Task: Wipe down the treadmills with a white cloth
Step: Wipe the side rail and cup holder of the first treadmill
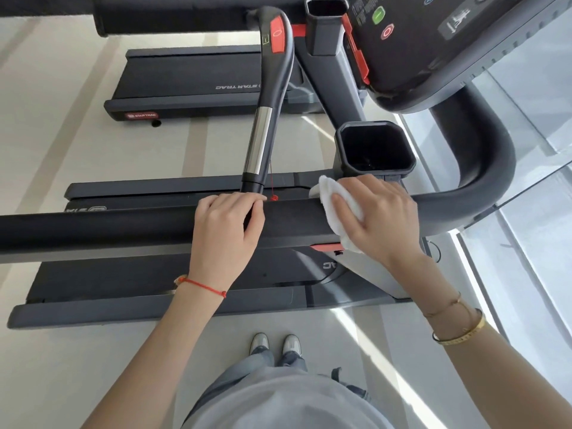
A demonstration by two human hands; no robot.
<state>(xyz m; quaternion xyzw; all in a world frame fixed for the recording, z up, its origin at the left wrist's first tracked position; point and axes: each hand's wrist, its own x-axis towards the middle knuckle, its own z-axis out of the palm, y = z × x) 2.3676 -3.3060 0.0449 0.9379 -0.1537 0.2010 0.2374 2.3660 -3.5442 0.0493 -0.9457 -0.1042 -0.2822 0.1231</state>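
On the near treadmill (154, 292), the handrail (93, 230) runs left-right; the right hand (380, 215) presses the white cloth (334, 193) flat, fingers straight. The left hand (226, 224) curls over the rail. "STAR TRAC" marks the far treadmill (185, 82).

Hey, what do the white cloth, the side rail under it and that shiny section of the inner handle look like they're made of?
Cloth: soft woven cotton or microfibre, folding under the hand.
Side rail: matte black, probably rubber or foam padding; no glare.
Shiny section: polished metal, likely chrome or steel, with mirror-like streaks.
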